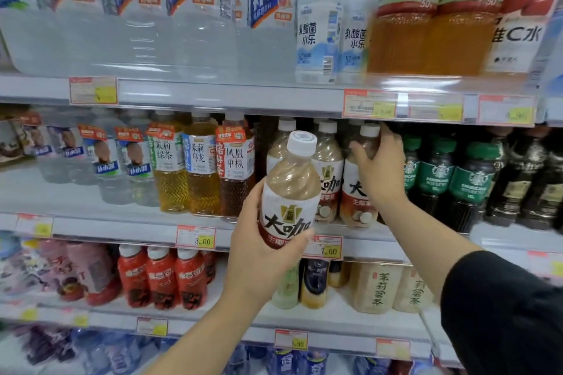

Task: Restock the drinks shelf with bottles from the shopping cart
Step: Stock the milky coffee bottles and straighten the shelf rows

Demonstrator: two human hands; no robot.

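My left hand (pixel 259 256) is clamped round the lower label of a tan milk-coffee plastic bottle with a white cap (pixel 292 189). It is held upright in the air just in front of the middle shelf's front edge (pixel 122 227) and is not yet on the shelf. My right hand (pixel 380 167) is curled round the shoulder of a matching shelved milk-coffee bottle (pixel 355 192) at the right end of its row, thumb across the front. The hands are apart, each on its own bottle. I judge the step in hand to be making room in the row, then seating the held bottle. Risk one: the right hand grips high, so a sideways push could tip the shelved bottle against the dark bottles with green labels (pixel 432 179) touching its right side, and start a chain fall. Risk two: the held bottle's cap sits near the underside of the upper shelf rail (pixel 243 97), so lifting during insertion could strike it. Risk three: the row front looks full, and forcing entry could push a neighbour (pixel 329 167) off the edge above the red-and-white price tag (pixel 324 248). Amber tea bottles with white labels (pixel 201 167) crowd the left side of the gap. The shopping cart is not in view.
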